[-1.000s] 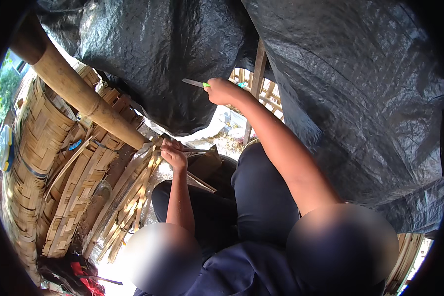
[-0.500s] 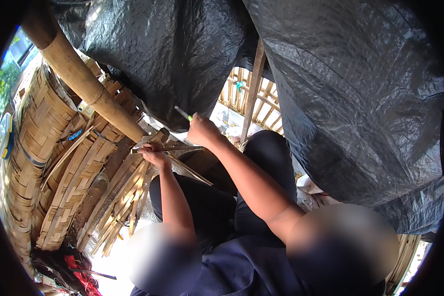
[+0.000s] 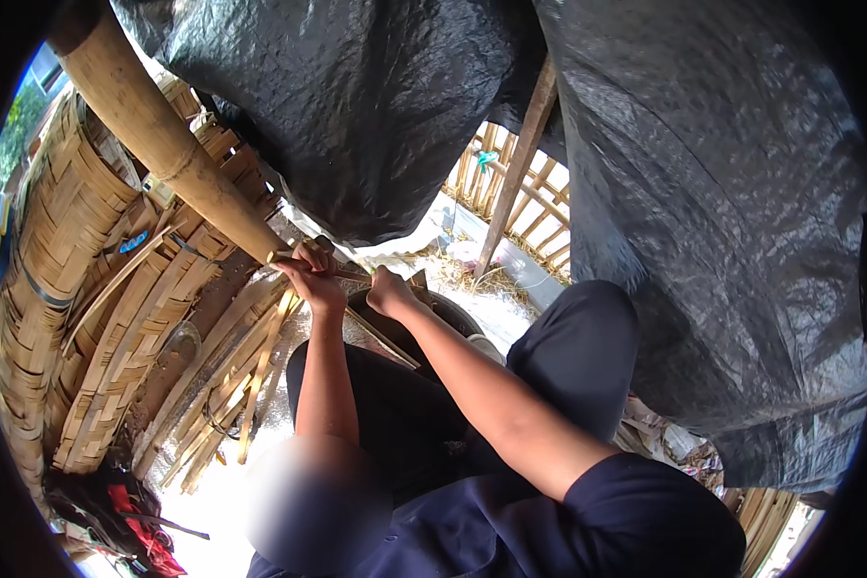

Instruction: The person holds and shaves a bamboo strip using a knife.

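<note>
My left hand is closed around a short bamboo strip beside the lower end of a thick bamboo pole. One end of the strip sticks out past the fingers next to the pole. Close by on the right, my right hand is closed on a knife with a bit of green on its handle. Its thin blade lies close to the strip, and I cannot tell whether the two touch. Below my left hand, split bamboo strips lie in a loose pile.
Woven bamboo panels stand at the left. Black tarpaulin sheets hang ahead and to the right. A wooden post rises before a bamboo slat fence. A dark round container sits between my knees. Red cloth lies lower left.
My right hand with the knife has come down from its raised position, close to my left hand and the strip. My right knee has swung outward, and the view has shifted slightly.
</note>
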